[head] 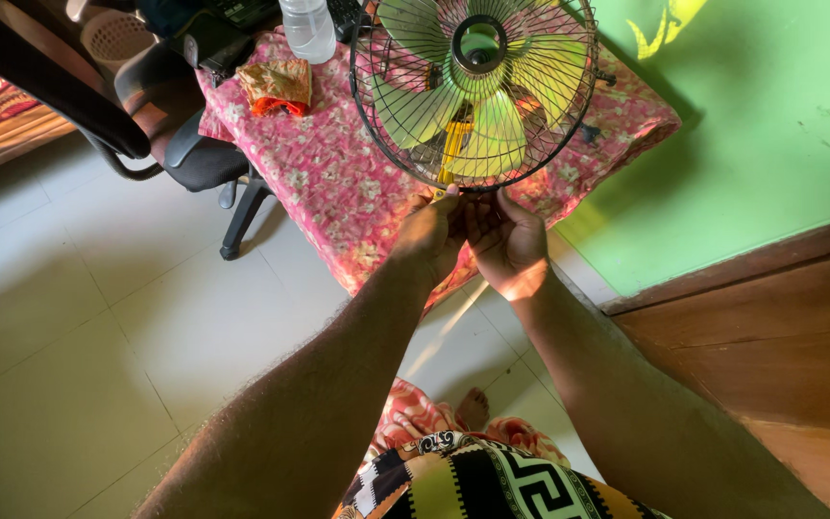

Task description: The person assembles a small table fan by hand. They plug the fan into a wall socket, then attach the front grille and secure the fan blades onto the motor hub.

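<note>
- I see both hands up at the bottom rim of the table fan (476, 91), which stands on the table (338, 192) under a pink flowered cloth, close to the table's near edge and beside the green wall (761, 125).
- My left hand (429, 235) is curled nearly closed, fingertips pinched at the lowest point of the wire guard (386, 135); what sits between them is too small for me to tell, perhaps a clip on the rim.
- My right hand (506, 240) is half closed, fingers bent up to the same spot, touching the left hand; I cannot tell whether it grips the wire or only steadies it.
- Risk one, as I judge it: the fan stands near the edge, so a pull toward me could tip or drag it off onto the tiled floor (98, 317).
- Risk two: the cloth can slide under the base if I pull, taking the fan with it.
- Risk three: fingertips are against thin wires right by the yellow-green blades (492, 125); a slip could pinch them, and worse if the blades turn. I cannot tell whether the fan is plugged in.
- Risk four: a small part let go here would drop between my arms to the floor near my bare foot (474, 408).
- The plastic bottle (307, 27) and orange cloth (276, 86) lie well apart, at little risk.
</note>
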